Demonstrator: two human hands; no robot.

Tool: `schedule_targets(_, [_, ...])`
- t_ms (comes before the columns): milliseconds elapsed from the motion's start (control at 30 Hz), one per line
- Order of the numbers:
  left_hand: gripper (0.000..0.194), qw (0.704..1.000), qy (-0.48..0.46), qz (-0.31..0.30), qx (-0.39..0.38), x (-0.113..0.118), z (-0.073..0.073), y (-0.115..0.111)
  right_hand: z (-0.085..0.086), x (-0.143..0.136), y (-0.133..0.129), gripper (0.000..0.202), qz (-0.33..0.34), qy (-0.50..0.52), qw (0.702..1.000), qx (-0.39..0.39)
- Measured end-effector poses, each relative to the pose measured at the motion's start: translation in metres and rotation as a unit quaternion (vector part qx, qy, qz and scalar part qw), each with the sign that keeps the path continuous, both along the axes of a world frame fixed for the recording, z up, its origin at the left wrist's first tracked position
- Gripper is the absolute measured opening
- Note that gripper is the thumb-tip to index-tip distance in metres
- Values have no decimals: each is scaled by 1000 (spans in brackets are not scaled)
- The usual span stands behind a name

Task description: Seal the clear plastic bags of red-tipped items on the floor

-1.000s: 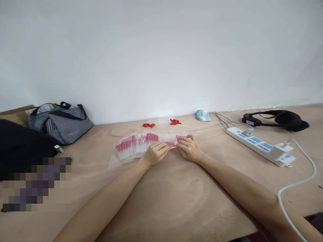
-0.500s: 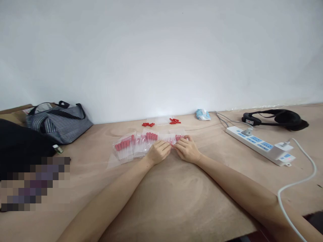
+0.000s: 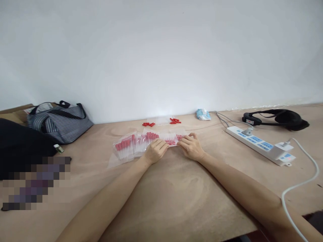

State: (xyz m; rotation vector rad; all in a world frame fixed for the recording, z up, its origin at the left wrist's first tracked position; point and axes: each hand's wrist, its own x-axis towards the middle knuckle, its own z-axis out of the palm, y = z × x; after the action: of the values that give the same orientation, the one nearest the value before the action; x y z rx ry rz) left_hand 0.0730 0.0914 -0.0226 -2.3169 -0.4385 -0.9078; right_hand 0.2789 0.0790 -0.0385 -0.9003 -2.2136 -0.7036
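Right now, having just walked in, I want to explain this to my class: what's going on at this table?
A person's left hand and right hand have their fingers at the near edge of a clear bag with red pieces showing in it. More bags overlap to the left. Loose red pieces lie in two small groups near the wall.

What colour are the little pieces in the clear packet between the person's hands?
The pieces are red, looking slightly pinkish; the head view shows them.
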Motion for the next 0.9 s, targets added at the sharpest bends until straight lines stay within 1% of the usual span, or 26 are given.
schedule_targets(333, [19, 999, 19, 49, 0, -5, 0, 0, -2, 5, 3, 16, -10, 7, 1000, 4])
schedule_targets(467, [21, 999, 14, 50, -1, -8, 0, 1, -3, 6, 5, 16, -14, 6, 1000, 7])
schedule_targets(567, [21, 999, 19, 39, -17, -9, 0, 0, -3, 7, 5, 16, -19, 5, 1000, 8])
schedule_targets(733, [28, 997, 9, 61, -48, -10, -3, 0, -4, 6, 4, 16, -20, -3, 1000, 12])
schedule_targets(800, [26, 997, 10, 49, -61, -10, -4, 0, -6, 6, 6, 16, -15, 9, 1000, -8])
schedule_targets(867, [21, 996, 8, 38, -79, -12, -3, 0, -9, 9, 8, 17, 9, 44, 998, -54])
schedule_targets(900, [19, 995, 2, 42, -88, -13, -3, 0, -11, 11, 10, 17, 25, 75, 994, -80])
